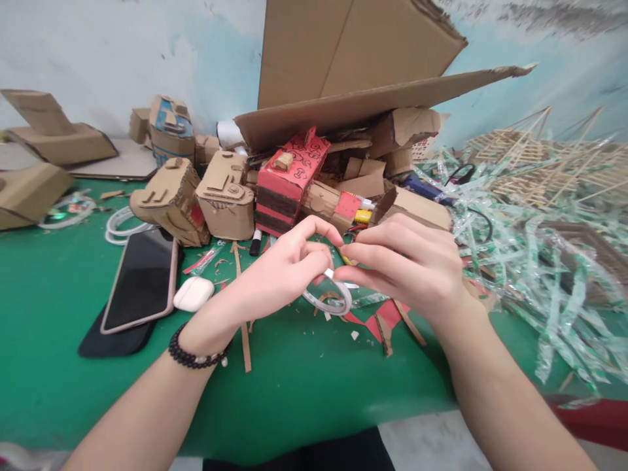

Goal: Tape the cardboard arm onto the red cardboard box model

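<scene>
My left hand (301, 258) is closed, with its thumb and curled fingers pinching the upper rim of a narrow white roll of tape (347, 299). The roll hangs tilted just above the green tabletop. Close beside it, my right hand (412, 261) has its fingertips bunched together, almost meeting my left index finger. Whatever lies between those fingertips is too small to make out. Behind both hands is a red and black cardboard box piece (279, 186) with drawn markings. Red paper scraps (377, 317) and a thin cardboard strip (243, 327) lie below.
A phone (142, 278) and a white earbud case (194, 294) lie on the left. Several cardboard models, including a boxy one (226, 196), line the back. Large cardboard sheets (353, 52) lean on the wall. Tangled tape backing strips (549, 281) and stick frames (520, 163) crowd the right.
</scene>
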### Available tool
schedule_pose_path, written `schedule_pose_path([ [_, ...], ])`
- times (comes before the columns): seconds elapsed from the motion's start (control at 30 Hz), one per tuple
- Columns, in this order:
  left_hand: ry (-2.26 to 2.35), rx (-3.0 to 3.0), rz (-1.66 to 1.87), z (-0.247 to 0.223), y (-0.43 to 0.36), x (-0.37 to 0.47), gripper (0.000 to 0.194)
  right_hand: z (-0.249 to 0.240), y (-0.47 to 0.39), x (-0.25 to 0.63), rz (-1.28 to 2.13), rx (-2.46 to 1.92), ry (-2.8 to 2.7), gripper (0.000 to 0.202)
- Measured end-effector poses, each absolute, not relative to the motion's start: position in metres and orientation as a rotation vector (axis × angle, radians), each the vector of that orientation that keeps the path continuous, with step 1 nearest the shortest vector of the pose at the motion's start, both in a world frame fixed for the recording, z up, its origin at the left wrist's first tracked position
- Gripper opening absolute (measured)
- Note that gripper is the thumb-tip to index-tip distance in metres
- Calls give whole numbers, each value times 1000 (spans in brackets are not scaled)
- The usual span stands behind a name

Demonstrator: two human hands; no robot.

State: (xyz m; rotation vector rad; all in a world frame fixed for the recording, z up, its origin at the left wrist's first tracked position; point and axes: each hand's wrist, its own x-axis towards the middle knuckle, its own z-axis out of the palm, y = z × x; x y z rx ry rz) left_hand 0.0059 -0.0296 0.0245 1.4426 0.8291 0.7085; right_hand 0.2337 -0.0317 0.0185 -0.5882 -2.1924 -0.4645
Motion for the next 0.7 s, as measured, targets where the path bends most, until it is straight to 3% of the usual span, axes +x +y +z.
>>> schedule_pose_path([
  [0.7,883,1456,627,25,-29,2,12,22,-34,235,-383,-561,-2245,18],
])
